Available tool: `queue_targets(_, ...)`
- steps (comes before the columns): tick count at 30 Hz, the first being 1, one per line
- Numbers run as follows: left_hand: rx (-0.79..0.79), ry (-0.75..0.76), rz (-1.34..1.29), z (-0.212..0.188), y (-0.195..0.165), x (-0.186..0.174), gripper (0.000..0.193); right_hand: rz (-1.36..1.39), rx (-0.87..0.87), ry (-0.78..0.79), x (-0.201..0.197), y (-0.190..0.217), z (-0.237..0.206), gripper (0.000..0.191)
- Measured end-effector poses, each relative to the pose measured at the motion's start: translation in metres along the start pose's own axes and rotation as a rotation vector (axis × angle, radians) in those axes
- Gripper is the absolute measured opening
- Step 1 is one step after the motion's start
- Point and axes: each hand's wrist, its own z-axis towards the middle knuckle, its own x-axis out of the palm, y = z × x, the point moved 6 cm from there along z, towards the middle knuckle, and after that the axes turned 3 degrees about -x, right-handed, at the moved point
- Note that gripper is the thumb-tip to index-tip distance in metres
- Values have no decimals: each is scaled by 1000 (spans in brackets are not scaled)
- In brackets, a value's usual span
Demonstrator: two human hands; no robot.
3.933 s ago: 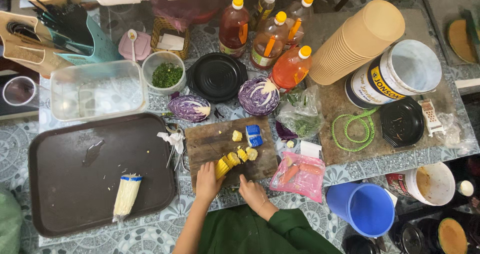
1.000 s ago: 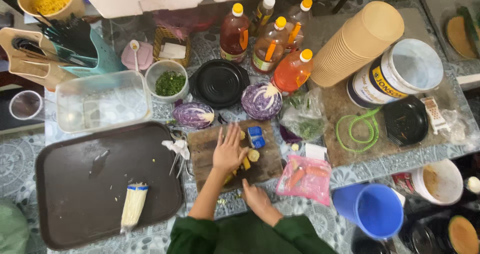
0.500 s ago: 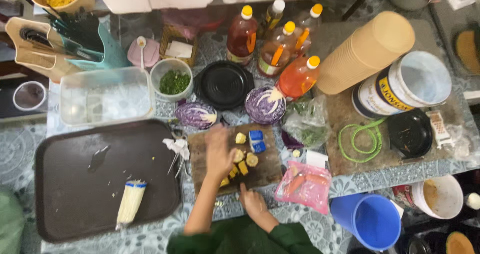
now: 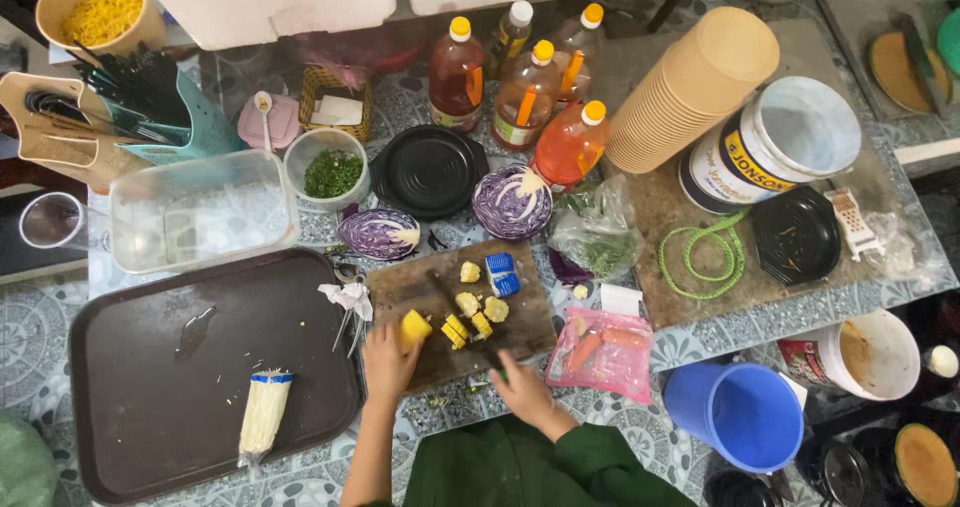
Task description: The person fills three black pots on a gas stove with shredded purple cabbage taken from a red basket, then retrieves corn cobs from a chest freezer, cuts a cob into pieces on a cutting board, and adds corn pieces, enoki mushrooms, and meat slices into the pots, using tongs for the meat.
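On the near edge of the cutting board [image 4: 440, 307], the left hand [image 4: 388, 359] clamps a yellow corn piece [image 4: 413, 327], steadying it for cutting. Right hand [image 4: 520, 387] closes round a dark knife handle [image 4: 497, 359]. Cut corn chunks [image 4: 470, 317] lie just beside, right.

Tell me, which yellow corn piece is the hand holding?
The biggest corn chunk at the board's left edge, gripped by the left hand. The smaller pieces lie loose, untouched.
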Motion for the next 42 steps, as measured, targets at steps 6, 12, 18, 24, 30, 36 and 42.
queue_targets(6, 202, 279, 40, -4, -69, 36, 60, -143, 212, -116, -61, -22, -32, 50)
queue_targets(12, 215, 137, 136, -4, -79, 85, 56, -181, 66, -171, -110, -15, -43, 52)
queue_targets(18, 24, 194, -32, -20, -80, 92, 67, -240, 97, -189, -125, -41, -49, 51)
queue_targets(24, -193, 285, 62, -10, -118, 98, 70, -268, 124, -91, -123, -76, -45, 54)
queue_targets(30, -377, 89, -147, -19, -98, 99, 50, -275, 85, -27, -115, -66, -24, 53)
queue_targets(36, -476, -306, -646, -58, -33, 90, 57, -338, -67, -13, -88, -35, 10, 55)
queue_targets(42, -817, -104, -1363, -117, 39, 74, 35, -357, -154, -34, -13, 27, 91, 56)
